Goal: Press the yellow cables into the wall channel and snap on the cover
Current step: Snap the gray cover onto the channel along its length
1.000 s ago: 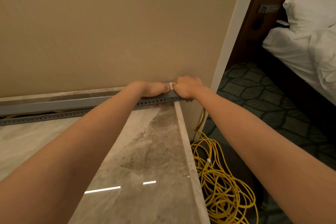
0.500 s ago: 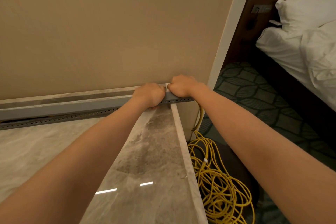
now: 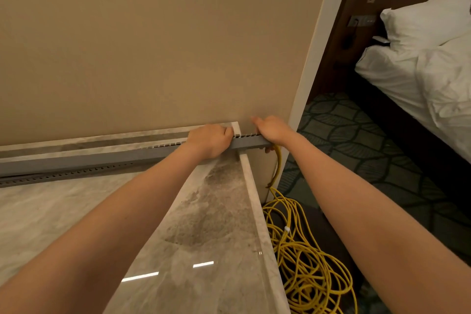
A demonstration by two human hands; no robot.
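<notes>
Grey slotted channel (image 3: 246,145) runs along the foot of the beige wall (image 3: 153,46), from the left edge of the frame to just right of centre, sitting on the back of a polished marble countertop (image 3: 204,224). A row of small teeth shows along its upper edge between the two hands, and a second row of slots shows low along its left stretch. The left hand (image 3: 210,141) grips the channel at centre frame, fingers curled together over its top edge, knuckles toward the camera. Just to its right, the right hand (image 3: 272,130) holds the channel's end where it juts past the counter's edge, fingers curled over the top and a fingertip showing beneath; its upper fingertips are blurred. Yellow cables (image 3: 279,160) emerge below the right hand, hang down the side of the counter and pile in a loose tangle on the floor at lower right. A white corner trim (image 3: 313,58) borders the wall, with patterned dark carpet (image 3: 344,135) and a bed with rumpled white linen (image 3: 420,71) at upper right.
</notes>
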